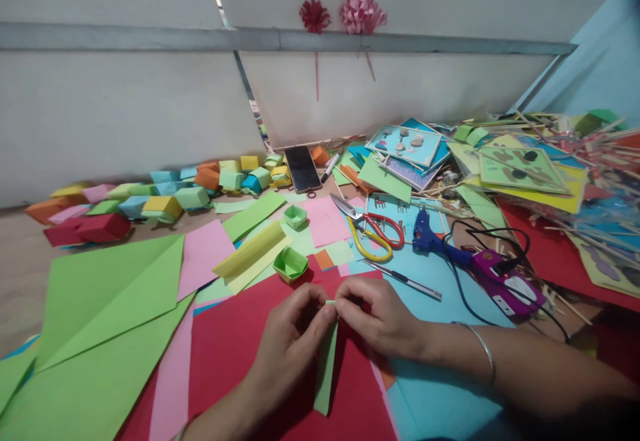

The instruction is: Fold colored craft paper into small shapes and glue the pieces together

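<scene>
A narrow strip of green paper (327, 367) hangs down from between my hands, over a red sheet of paper (235, 354). My left hand (299, 329) pinches its top end with thumb and forefinger. Right beside it, my right hand (375, 311) closes its fingertips on the same end. The exact fold at the fingertips is partly hidden. Just beyond my hands sit a small green paper box (291, 264) and a lighter green one (295, 217), both open at the top. A folded yellow-green paper (253, 254) lies to their left.
Scissors (373, 227) and a craft knife (405, 279) lie beyond my right hand. Farther right are a blue glue gun (440, 241) and a purple power strip (505, 284) with a black cord. Several coloured paper boxes (163, 204) line the wall, near a phone (302, 169). Green sheets (105, 334) spread left.
</scene>
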The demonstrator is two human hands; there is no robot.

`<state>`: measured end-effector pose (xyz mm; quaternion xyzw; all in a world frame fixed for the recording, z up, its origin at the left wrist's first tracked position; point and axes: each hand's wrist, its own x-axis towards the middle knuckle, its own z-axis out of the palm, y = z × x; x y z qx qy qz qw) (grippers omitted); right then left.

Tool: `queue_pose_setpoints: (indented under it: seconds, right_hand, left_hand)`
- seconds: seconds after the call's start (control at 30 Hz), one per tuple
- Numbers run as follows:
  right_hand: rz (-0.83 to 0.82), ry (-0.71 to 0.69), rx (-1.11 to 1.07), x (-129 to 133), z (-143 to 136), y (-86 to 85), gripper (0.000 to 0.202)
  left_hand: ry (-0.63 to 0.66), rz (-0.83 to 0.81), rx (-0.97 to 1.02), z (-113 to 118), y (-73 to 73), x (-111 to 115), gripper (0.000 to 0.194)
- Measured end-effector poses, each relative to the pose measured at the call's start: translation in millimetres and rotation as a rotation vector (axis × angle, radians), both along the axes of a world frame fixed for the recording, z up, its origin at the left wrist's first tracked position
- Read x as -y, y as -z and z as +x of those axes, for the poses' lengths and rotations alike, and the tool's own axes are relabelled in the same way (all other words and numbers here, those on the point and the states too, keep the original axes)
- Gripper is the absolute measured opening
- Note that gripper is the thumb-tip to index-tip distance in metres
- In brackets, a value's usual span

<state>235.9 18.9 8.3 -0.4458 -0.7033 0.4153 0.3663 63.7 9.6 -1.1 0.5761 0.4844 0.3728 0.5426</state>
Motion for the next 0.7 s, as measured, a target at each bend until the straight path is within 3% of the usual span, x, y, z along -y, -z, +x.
queue_pose_setpoints:
  seconds: [0.3, 0.7]
  right_hand:
    - [-0.018, -0.047, -0.002, -0.3, -0.4, -3.8, 0.017]
    - [-0.072, 0.064, -0.04, -0.9, 0.1, 0.4, 0.014]
  left_hand:
    - [-0.031, -0.224, 0.214, -1.1, -3.7, -2.9, 0.029]
    - [-0.047, -0.295, 0.176, 3.1, -3.5, -0.6, 0.03]
